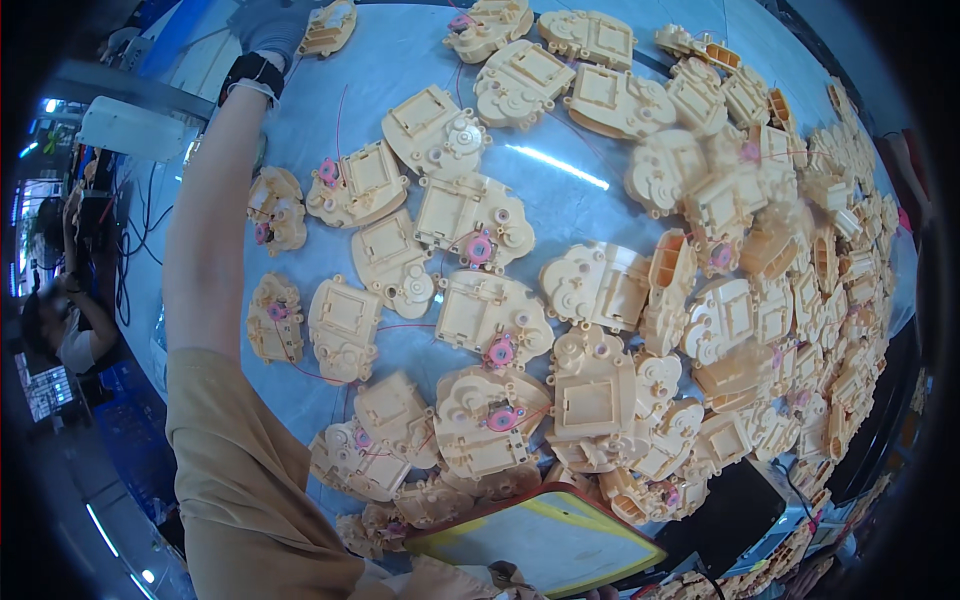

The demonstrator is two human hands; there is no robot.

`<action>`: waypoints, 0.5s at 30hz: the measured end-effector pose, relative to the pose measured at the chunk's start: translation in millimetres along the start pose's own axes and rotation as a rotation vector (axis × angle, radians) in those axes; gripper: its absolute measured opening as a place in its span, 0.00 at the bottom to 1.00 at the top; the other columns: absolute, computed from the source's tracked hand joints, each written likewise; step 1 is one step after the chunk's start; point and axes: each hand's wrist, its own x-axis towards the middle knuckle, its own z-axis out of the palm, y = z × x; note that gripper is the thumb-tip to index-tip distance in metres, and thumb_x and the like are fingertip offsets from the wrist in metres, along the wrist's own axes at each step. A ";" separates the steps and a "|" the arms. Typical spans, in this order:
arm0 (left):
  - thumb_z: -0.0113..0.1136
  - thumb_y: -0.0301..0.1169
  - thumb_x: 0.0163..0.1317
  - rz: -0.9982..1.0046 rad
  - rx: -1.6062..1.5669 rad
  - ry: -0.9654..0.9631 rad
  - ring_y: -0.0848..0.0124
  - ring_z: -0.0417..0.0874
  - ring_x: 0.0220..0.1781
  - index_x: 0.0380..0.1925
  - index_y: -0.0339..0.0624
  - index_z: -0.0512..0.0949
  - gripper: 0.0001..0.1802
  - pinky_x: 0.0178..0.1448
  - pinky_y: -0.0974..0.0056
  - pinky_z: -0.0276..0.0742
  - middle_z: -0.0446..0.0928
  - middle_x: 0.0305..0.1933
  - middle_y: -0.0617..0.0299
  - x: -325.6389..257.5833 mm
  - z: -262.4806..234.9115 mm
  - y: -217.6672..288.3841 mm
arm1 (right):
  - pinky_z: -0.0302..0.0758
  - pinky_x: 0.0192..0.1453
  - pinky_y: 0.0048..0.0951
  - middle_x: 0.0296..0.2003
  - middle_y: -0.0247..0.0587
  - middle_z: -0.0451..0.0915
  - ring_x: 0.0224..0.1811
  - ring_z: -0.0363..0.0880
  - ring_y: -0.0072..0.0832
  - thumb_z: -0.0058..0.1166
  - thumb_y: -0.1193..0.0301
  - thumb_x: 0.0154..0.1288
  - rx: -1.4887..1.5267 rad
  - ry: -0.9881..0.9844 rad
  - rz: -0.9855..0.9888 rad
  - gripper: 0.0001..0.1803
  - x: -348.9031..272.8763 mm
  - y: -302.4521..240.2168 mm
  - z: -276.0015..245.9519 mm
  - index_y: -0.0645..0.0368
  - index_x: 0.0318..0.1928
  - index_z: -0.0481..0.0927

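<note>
A blue work table [590, 217] fills most of the view, its edges bent into a curve by the wide lens. Cream plastic housings [592, 285] are spread over it, loosely spaced at the centre and crowded into a dense, overlapping heap [830, 310] along the right side. The left arm [205, 250] runs up the left side from the lower edge, stretched far forward and nearly straight; a loose tan sleeve [240, 480] covers it to about the elbow, and the bare forearm rises almost vertically, leaning slightly to the right toward the wrist. At the bottom centre lies a pale panel [540, 545] with yellow borders and a red rim, set at a slant. A white box-shaped unit [130, 128] is to the left of the forearm. The left hand [268, 28], grey-blue as if gloved, reaches to the top edge, where it is blurred and partly cut off; whether its fingers are open, closed or gripping something cannot be told. Just to its right is the nearest housing [328, 27], at the far edge of the table. The right hand is out of view, so its fingers cannot be told either. A black wristband [253, 75] circles the left wrist. Small pink discs [479, 249] sit on several housings, and thin red wires [340, 120] trail between some of them.
</note>
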 end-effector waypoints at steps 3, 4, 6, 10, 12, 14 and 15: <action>0.60 0.42 0.51 -0.022 -0.039 0.033 0.61 0.77 0.44 0.42 0.44 0.78 0.20 0.49 0.63 0.71 0.77 0.42 0.53 -1.6 -21.5 -7.7 | 0.74 0.39 0.47 0.34 0.52 0.77 0.37 0.76 0.44 0.42 0.63 0.66 -0.014 0.006 -0.010 0.19 -3.5 1.4 -6.0 0.71 0.42 0.73; 0.60 0.47 0.54 -0.042 -0.015 -0.007 0.64 0.78 0.46 0.45 0.44 0.78 0.23 0.53 0.65 0.71 0.78 0.44 0.55 -1.4 -26.8 -17.7 | 0.74 0.38 0.47 0.33 0.51 0.77 0.37 0.76 0.44 0.42 0.63 0.66 -0.018 0.015 -0.019 0.19 -2.9 0.0 -9.2 0.71 0.42 0.73; 0.59 0.43 0.56 0.047 -0.215 -0.057 0.64 0.78 0.46 0.46 0.43 0.77 0.21 0.53 0.64 0.71 0.77 0.44 0.55 -25.2 -37.6 3.9 | 0.74 0.37 0.47 0.33 0.51 0.77 0.36 0.77 0.43 0.42 0.64 0.66 -0.036 0.043 -0.028 0.18 -8.2 -1.4 -13.2 0.70 0.42 0.73; 0.60 0.41 0.53 0.384 -0.248 -0.224 0.62 0.74 0.48 0.45 0.46 0.75 0.20 0.51 0.60 0.70 0.75 0.43 0.56 -104.3 -84.9 120.1 | 0.76 0.37 0.41 0.32 0.50 0.78 0.35 0.78 0.39 0.43 0.67 0.66 0.019 0.048 -0.078 0.16 -6.8 16.4 -7.8 0.70 0.42 0.73; 0.59 0.39 0.55 0.570 -0.199 -0.458 0.58 0.70 0.54 0.50 0.45 0.72 0.22 0.57 0.59 0.66 0.71 0.50 0.54 -131.4 -121.8 162.5 | 0.76 0.37 0.37 0.32 0.49 0.79 0.34 0.78 0.36 0.44 0.68 0.65 0.069 0.021 -0.136 0.15 0.3 35.4 -6.9 0.70 0.43 0.73; 0.59 0.40 0.55 0.649 -0.224 -0.614 0.55 0.67 0.57 0.52 0.46 0.70 0.24 0.60 0.57 0.64 0.68 0.54 0.54 -153.9 -139.7 183.6 | 0.77 0.36 0.34 0.31 0.48 0.79 0.34 0.79 0.33 0.45 0.69 0.65 0.114 0.003 -0.195 0.14 6.7 53.5 -5.5 0.70 0.43 0.72; 0.58 0.42 0.55 0.675 -0.248 -0.638 0.55 0.67 0.57 0.52 0.47 0.70 0.24 0.59 0.55 0.64 0.68 0.55 0.55 -165.8 -143.0 191.3 | 0.77 0.36 0.32 0.31 0.47 0.79 0.34 0.79 0.31 0.45 0.70 0.65 0.129 -0.002 -0.222 0.14 10.3 61.8 -6.0 0.70 0.44 0.72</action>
